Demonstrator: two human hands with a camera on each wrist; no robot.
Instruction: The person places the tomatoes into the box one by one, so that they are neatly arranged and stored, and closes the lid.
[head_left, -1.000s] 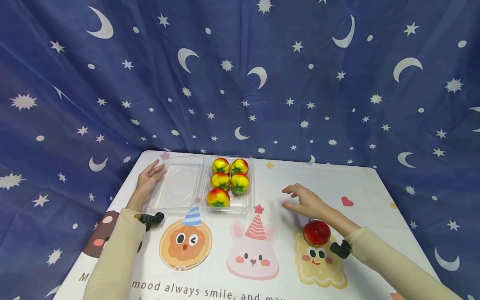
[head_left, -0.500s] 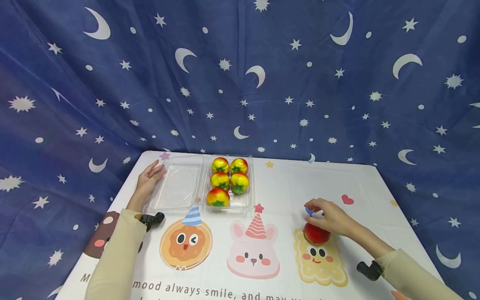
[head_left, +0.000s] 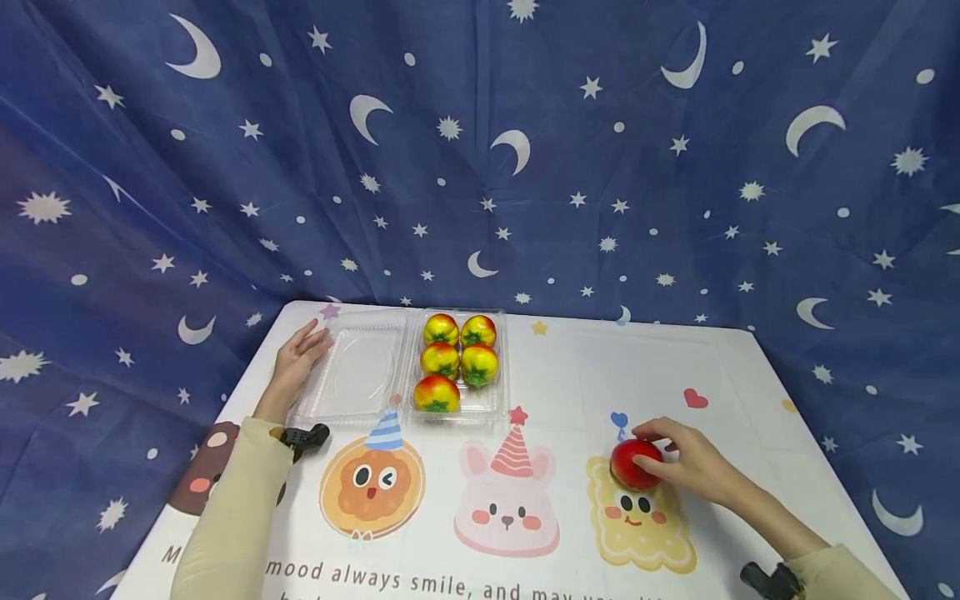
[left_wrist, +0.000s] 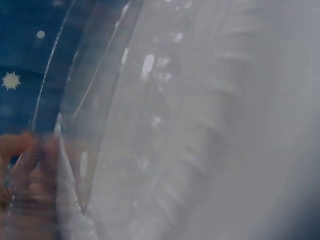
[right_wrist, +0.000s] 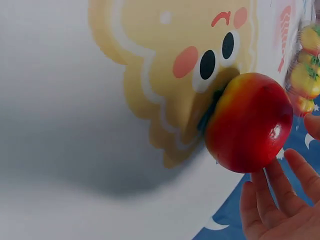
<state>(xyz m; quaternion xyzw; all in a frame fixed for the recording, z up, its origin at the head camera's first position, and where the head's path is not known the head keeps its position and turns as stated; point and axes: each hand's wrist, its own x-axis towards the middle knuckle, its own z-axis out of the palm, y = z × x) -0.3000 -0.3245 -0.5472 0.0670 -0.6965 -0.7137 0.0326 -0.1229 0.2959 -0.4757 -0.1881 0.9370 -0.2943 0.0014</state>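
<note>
only the right wrist view shows leaves [right_wrist: 209, 114] under the red fruit [right_wrist: 255, 125]

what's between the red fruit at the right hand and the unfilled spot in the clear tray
Only the side wall of the clear tray: no object shows on the tablecloth between it and the red fruit, and the lid lies open.

This looks like a curtained-off recording corner, though whether in a home or lab cannot be told. Beyond the left grip [head_left: 296, 360] and the right grip [head_left: 686, 457], a dark blue, moon-and-star-patterned curtain [head_left: 562, 175] fills the background. Under both grips spreads a white, cartoon-printed worktop [head_left: 562, 375], with lettering [head_left: 391, 578] nearer than the grips. Just behind each grip, a black wrist device [head_left: 307, 437] shows.
</note>
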